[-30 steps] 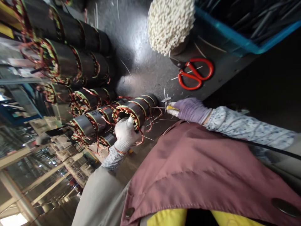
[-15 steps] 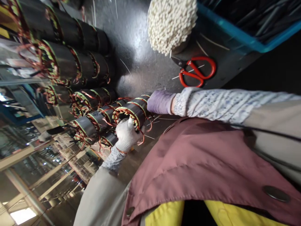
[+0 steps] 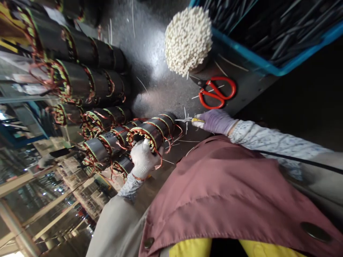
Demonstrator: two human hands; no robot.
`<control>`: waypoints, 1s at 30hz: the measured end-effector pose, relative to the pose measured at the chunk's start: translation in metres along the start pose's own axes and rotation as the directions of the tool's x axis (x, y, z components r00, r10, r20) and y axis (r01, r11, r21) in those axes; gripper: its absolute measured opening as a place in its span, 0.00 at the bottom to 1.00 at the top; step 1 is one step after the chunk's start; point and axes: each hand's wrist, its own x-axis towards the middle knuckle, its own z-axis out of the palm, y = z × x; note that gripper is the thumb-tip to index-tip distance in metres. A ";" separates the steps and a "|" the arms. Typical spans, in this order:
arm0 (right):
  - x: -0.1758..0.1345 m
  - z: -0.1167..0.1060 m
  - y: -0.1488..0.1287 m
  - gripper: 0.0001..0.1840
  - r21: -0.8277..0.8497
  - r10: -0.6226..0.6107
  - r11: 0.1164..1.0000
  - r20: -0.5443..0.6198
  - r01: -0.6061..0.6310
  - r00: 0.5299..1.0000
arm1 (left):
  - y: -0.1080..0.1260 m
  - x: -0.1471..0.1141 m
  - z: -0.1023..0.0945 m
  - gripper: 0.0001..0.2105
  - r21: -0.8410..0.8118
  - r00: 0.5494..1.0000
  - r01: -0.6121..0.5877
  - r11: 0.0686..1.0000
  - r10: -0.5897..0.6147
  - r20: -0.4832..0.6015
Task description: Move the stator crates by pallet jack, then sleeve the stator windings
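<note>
My left hand [image 3: 143, 157], in a white knit glove, is closed on the near rim of a motor stator [image 3: 154, 129], its thumb at the opening. The stator lies on its side in line with others; green edges and copper-coloured wire ends show along it. To the right, apart from the stator, is my right hand [image 3: 215, 120] in a purple glove with yellowish fingertips. Its fingers are pinched together at a small greyish bit amid thin white strips [image 3: 186, 116]; what exactly they hold is too small to make out.
Several more stators [image 3: 77, 80] lie in rows at the left. Red-handled scissors [image 3: 229, 93] rest on the dark table [image 3: 150, 53] beside a round bundle of cream-coloured sticks [image 3: 189, 41]. A blue bin [image 3: 249, 59] of dark strips stands at the upper right. Loose white strips are scattered around.
My right hand has moved away from the stator's far end to the right, and its fingertips now show. My left hand stays on the stator. The view has shifted slightly.
</note>
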 end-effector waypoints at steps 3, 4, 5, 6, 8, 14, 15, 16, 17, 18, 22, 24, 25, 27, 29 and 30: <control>0.013 -0.009 -0.015 0.29 -0.044 0.045 0.998 0.080 -0.042 0.996 | -0.002 -0.002 0.001 0.19 -0.005 1.000 -0.015 1.000 0.015 -0.003; 0.017 -0.012 -0.019 0.30 -0.054 0.037 0.998 0.091 -0.032 0.995 | -0.003 -0.002 0.001 0.19 -0.006 1.000 -0.020 1.000 0.020 0.002; 0.020 -0.015 -0.021 0.30 -0.064 0.023 0.998 0.097 -0.017 0.995 | -0.004 -0.003 0.002 0.19 -0.005 1.000 -0.022 1.000 0.022 0.008; 0.021 -0.017 -0.022 0.29 -0.078 0.010 0.997 0.100 -0.003 0.995 | -0.004 -0.003 0.003 0.19 -0.005 1.000 -0.022 1.000 0.022 0.014; 0.023 -0.021 -0.021 0.28 -0.113 -0.009 0.993 0.115 0.022 0.993 | -0.006 -0.004 0.004 0.20 -0.016 0.999 -0.028 0.999 0.028 0.016; 0.030 -0.035 -0.020 0.26 -0.193 -0.079 0.975 0.159 0.110 0.984 | -0.007 -0.005 0.003 0.19 -0.054 0.996 -0.088 0.995 0.088 -0.003; 0.037 -0.039 -0.025 0.26 -0.212 -0.118 0.965 0.166 0.153 0.979 | -0.008 -0.004 0.003 0.18 -0.048 0.995 -0.099 0.994 0.099 0.005; 0.046 -0.042 -0.032 0.24 -0.231 -0.171 0.950 0.185 0.212 0.968 | -0.009 -0.003 0.002 0.18 -0.044 0.993 -0.116 0.992 0.117 0.021; 0.057 -0.044 -0.041 0.22 -0.248 -0.228 0.928 0.219 0.280 0.949 | -0.011 -0.001 0.001 0.18 -0.043 0.989 -0.138 0.990 0.140 0.044; 0.069 -0.045 -0.051 0.19 -0.260 -0.280 0.902 0.257 0.345 0.925 | -0.012 0.001 0.001 0.17 -0.045 0.985 -0.156 0.987 0.159 0.070; 0.089 -0.041 -0.084 0.18 -0.303 -0.386 0.835 0.272 0.460 0.881 | -0.016 0.003 0.002 0.18 -0.034 0.982 -0.129 0.991 0.132 0.135; 0.071 -0.037 -0.081 0.19 -0.314 -0.358 0.861 0.185 0.400 0.915 | -0.016 0.000 0.003 0.19 -0.043 0.983 -0.089 0.995 0.095 0.157; 0.058 -0.034 -0.073 0.19 -0.301 -0.318 0.884 0.171 0.356 0.933 | -0.016 -0.001 0.004 0.20 -0.062 0.982 -0.079 0.995 0.088 0.169; 0.032 -0.026 -0.047 0.19 -0.255 -0.157 0.951 0.085 0.174 0.984 | -0.013 0.002 0.009 0.20 -0.111 0.983 -0.061 0.992 0.079 0.167; 0.013 -0.015 -0.015 0.18 -0.146 -0.036 0.988 0.046 0.043 0.998 | -0.013 0.010 0.009 0.21 -0.120 0.986 0.031 0.992 -0.010 0.168; 0.006 -0.010 -0.001 0.18 -0.086 0.002 0.996 0.001 -0.002 1.000 | -0.014 0.014 0.006 0.21 -0.127 0.983 0.093 0.988 -0.070 0.172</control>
